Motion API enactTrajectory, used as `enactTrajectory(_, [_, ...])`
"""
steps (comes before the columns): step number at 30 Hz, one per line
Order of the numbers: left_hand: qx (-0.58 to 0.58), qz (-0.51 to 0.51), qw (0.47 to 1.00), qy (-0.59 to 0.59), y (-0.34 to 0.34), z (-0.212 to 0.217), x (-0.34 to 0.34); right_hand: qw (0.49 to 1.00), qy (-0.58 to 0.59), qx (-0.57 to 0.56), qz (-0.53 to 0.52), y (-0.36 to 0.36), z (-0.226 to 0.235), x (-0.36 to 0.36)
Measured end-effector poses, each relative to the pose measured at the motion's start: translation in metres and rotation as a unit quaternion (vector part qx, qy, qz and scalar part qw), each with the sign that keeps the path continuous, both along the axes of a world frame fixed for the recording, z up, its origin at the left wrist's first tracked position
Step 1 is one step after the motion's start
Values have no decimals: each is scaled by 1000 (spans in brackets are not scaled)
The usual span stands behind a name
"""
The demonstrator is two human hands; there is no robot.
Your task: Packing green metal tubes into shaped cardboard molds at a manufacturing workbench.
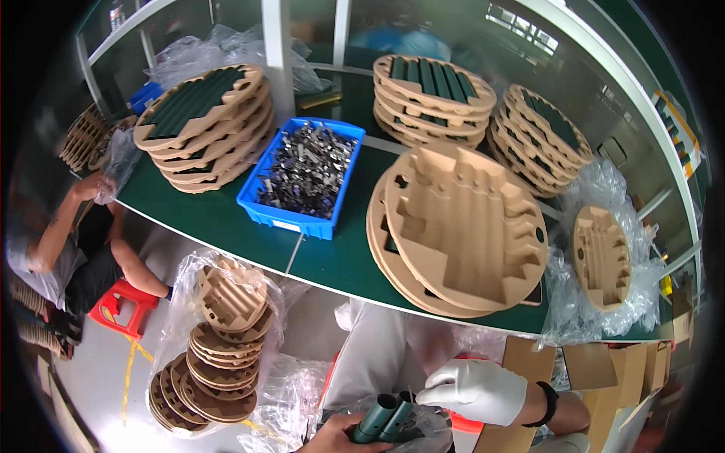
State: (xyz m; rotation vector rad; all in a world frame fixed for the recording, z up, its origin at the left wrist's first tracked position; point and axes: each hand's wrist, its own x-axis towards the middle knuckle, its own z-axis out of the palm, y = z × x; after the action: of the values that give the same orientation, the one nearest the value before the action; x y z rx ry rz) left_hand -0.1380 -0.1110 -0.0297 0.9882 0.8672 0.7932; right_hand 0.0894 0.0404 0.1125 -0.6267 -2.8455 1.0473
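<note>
Gripping is happening low in the view, over the person's lap: the left hand [340, 436], bare, is closing around the lower ends of two dark green tubes [387, 417] and is holding them side by side, open ends pointing up. The right hand [476, 389], in a white glove, is lying curled on the upper ends of the same tubes, its fingertips [429, 395] touching them; I cannot tell if this grip is really closing on them or only resting there. The tubes are sitting above a clear plastic bag [442, 423] on the lap, well below the edge of the green surface [226, 219].

On the surface, straight ahead of the hands, a stack of tan moulded pulp trays [461, 226] is lying with its stepped cavities empty. To its left a blue bin [302, 177] is standing full of small dark metal parts. Behind it, further stacks of trays are already carrying green tubes [434, 79]. At the right edge another empty tray [602, 257] is resting on crumpled clear plastic.

On the floor at the left, a plastic bag of round pulp trays [219, 355] is standing. Further left, another person [68, 241] is sitting beside a red stool [121, 306].
</note>
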Motion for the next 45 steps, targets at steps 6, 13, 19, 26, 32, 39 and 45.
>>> enactTrajectory(6, [28, -17, 993, 111, 6, 5, 6, 999, -15, -23, 35, 11, -13, 7])
enactTrajectory(13, [20, 1, 989, 144, 17, 13, 14, 985, -35, -155, 65, 19, -30, 17])
enactTrajectory(19, [42, -7, 980, 195, 21, 9, 13, 970, -33, -243, 4, 20, -43, 24])
enactTrajectory(26, [47, 27, 976, 212, 22, 10, 22, 930, -78, -338, -120, 18, -48, 23])
enactTrajectory(32, [65, 70, 967, 237, 12, 9, 26, 907, -25, -390, -160, 17, -47, 23])
enactTrajectory(39, [74, 72, 961, 256, 14, 8, 31, 922, -14, -356, -150, 20, -61, 25])
enactTrajectory(45, [77, 67, 962, 254, 12, 8, 32, 936, 84, -317, -130, 15, -68, 27])
